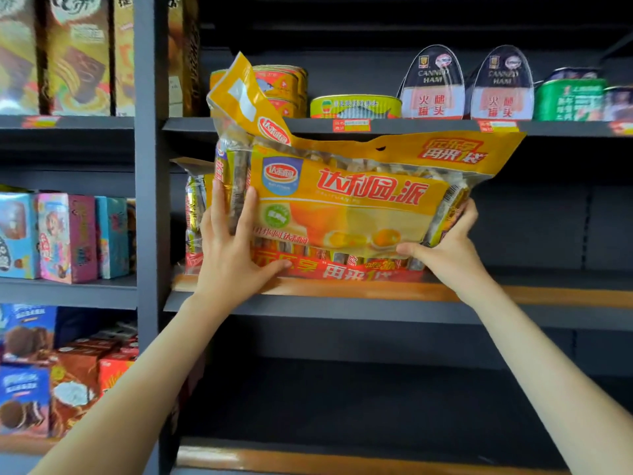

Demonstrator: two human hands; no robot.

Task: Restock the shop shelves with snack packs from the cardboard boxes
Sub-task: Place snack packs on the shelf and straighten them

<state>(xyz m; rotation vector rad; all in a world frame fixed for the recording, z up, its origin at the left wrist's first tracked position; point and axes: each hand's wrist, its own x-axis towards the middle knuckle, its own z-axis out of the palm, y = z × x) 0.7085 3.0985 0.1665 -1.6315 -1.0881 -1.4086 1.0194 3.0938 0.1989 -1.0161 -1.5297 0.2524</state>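
A large yellow snack pack [359,200] with red lettering stands on the middle shelf [513,293], its top flap bent under the shelf above. My left hand [229,245] holds its left end, fingers spread up the side and thumb under the front. My right hand [445,241] grips the right end, fingers curled round the edge. A second similar pack [195,214] stands just behind it at the left. No cardboard box is in view.
Tins [354,106] and canned ham [433,84] sit on the shelf above. Boxed snacks [65,234] fill the left bay. The middle shelf right of the pack and the shelf below [342,457] look bare. A grey upright post [147,200] divides the bays.
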